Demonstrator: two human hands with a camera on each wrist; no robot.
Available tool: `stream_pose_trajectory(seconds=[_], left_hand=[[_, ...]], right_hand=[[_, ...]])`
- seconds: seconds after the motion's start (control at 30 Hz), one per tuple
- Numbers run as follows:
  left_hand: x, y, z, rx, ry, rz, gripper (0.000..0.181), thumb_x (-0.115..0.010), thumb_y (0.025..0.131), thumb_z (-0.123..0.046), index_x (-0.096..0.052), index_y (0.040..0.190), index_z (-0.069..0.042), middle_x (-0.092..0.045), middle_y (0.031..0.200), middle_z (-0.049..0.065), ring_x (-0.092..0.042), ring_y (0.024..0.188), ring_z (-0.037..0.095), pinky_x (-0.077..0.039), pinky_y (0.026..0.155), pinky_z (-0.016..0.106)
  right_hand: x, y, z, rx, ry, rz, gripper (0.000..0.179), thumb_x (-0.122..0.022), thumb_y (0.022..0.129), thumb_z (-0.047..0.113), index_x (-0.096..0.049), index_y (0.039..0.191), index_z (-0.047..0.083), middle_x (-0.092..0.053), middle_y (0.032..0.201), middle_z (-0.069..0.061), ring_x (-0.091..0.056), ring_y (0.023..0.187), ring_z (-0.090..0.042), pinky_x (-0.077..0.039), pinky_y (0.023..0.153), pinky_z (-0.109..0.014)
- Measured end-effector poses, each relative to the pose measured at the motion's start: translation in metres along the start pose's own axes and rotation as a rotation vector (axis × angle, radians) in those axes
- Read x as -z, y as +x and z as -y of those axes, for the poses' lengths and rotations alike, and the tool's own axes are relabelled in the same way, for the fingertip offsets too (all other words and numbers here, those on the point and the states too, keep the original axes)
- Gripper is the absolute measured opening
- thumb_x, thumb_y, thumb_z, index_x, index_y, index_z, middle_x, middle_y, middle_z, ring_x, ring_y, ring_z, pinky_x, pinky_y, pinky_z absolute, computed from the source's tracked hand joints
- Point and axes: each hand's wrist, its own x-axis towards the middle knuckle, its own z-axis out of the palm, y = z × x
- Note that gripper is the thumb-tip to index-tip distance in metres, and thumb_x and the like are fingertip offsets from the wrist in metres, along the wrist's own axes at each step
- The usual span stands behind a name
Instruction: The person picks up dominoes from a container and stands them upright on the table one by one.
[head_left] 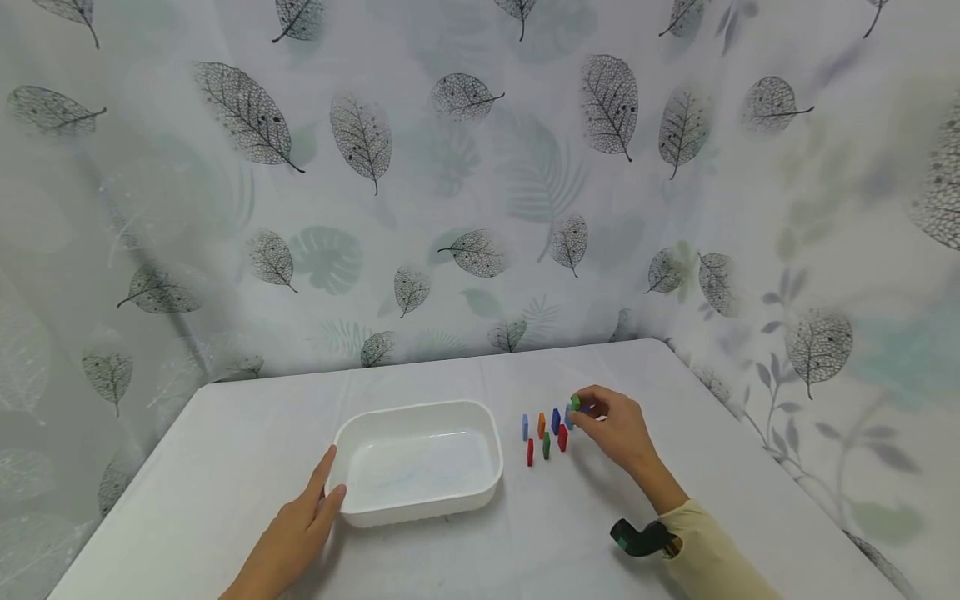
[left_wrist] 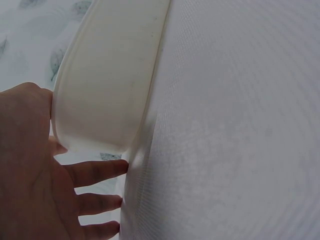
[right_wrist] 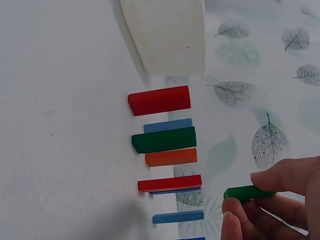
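My right hand (head_left: 611,425) pinches a small green block (right_wrist: 246,193) between thumb and fingers, raised above the table. Below and beside it stand several upright blocks in two rows. The near row has a red block (head_left: 530,452), a dark green block (head_left: 547,446) and another red block (head_left: 562,438). The far row includes a light blue block (head_left: 525,427), an orange block (head_left: 542,426) and a dark blue block (head_left: 556,421), its right end partly hidden by my fingers. At the left, my left hand (head_left: 300,521) touches the corner of a white rectangular tray (head_left: 416,507), its fingers extended.
A white cloth covers the table (head_left: 517,542), whose far edge meets a leaf-printed curtain (head_left: 450,192). The blocks stand just right of the tray. A dark strap-like device (head_left: 641,537) sits at my right wrist, by a pale yellow sleeve (head_left: 708,558).
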Motion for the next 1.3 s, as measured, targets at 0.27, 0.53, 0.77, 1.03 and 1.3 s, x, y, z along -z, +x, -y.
stream_pose_trajectory(seconds=[0.27,0.53,0.77,1.03,1.3], left_hand=[[0.000,0.000,0.001,-0.014,0.005,-0.004,0.069,-0.035,0.113,-0.050,-0.011,0.169,-0.019,-0.046,0.151,0.031,-0.053,0.130,0.052,-0.043,0.100,0.069],[0.002,0.000,0.002,0.006,0.007,-0.001,0.069,-0.035,0.112,-0.052,-0.011,0.169,-0.019,-0.049,0.149,0.032,-0.055,0.128,0.052,-0.045,0.098,0.069],[0.000,0.002,0.003,0.017,0.004,0.006,0.070,-0.035,0.112,-0.054,-0.011,0.169,-0.020,-0.047,0.152,0.030,-0.052,0.132,0.051,-0.044,0.100,0.069],[-0.001,0.003,0.004,0.013,0.006,0.007,0.070,-0.035,0.112,-0.053,-0.011,0.169,-0.019,-0.047,0.151,0.031,-0.053,0.130,0.051,-0.044,0.099,0.069],[0.000,0.002,0.002,0.017,0.016,-0.002,0.070,-0.036,0.112,-0.051,-0.013,0.169,-0.017,-0.049,0.150,0.031,-0.054,0.129,0.051,-0.046,0.098,0.069]], right_hand=[[-0.002,-0.002,-0.011,-0.055,-0.011,0.033,0.022,-0.079,0.091,0.007,-0.074,0.112,0.003,-0.073,0.099,-0.006,-0.066,0.088,-0.025,-0.055,0.070,-0.034],[-0.012,-0.002,-0.023,-0.077,0.004,0.083,0.020,-0.079,0.090,0.005,-0.073,0.108,0.003,-0.074,0.101,-0.005,-0.068,0.089,-0.022,-0.056,0.068,-0.031],[-0.016,-0.003,-0.028,-0.089,-0.005,0.091,0.018,-0.081,0.087,0.002,-0.074,0.104,0.003,-0.075,0.097,-0.006,-0.070,0.088,-0.025,-0.058,0.069,-0.031],[-0.016,-0.003,-0.032,-0.100,-0.019,0.111,0.016,-0.080,0.088,0.002,-0.074,0.102,0.004,-0.074,0.096,-0.004,-0.069,0.089,-0.024,-0.059,0.074,-0.035],[-0.013,-0.003,-0.033,-0.109,-0.038,0.152,0.018,-0.080,0.087,0.001,-0.073,0.104,0.002,-0.073,0.096,-0.004,-0.070,0.089,-0.024,-0.060,0.077,-0.040]])
